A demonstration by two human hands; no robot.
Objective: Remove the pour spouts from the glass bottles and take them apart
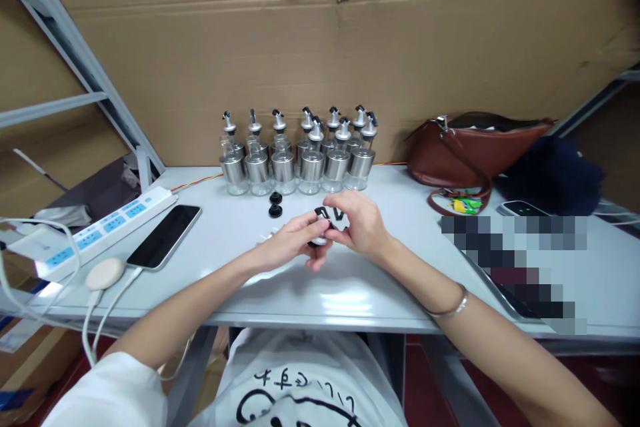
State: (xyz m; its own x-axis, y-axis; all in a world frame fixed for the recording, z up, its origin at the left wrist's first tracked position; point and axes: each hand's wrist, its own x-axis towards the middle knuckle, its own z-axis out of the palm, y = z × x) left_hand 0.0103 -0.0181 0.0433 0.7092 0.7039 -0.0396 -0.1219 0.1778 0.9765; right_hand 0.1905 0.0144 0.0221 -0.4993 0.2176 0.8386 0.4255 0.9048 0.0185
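Note:
Above the middle of the table, my left hand (299,240) is closed around a silver-and-black pourer spout (319,238), mostly covered by the fingers. My right hand (361,223) pinches at it from the other side, and a small black angled piece (339,213) shows by its fingers. Whether that piece is joined to the spout I cannot tell. Two black ribbed stoppers (275,211) lie just beyond my left hand. Small whitish pieces (265,237) show partly behind my left wrist. Farther back, several glass bottles with steel bands (283,167) stand in two rows, many topped with spouts.
On the left lie a power strip (107,230), a phone (165,237) and a round white charger (105,274) with cables. A brown handbag (465,150), a dark cap (555,173) and a blurred-out dark flat object (505,273) occupy the right. Cardboard (250,47) backs the table.

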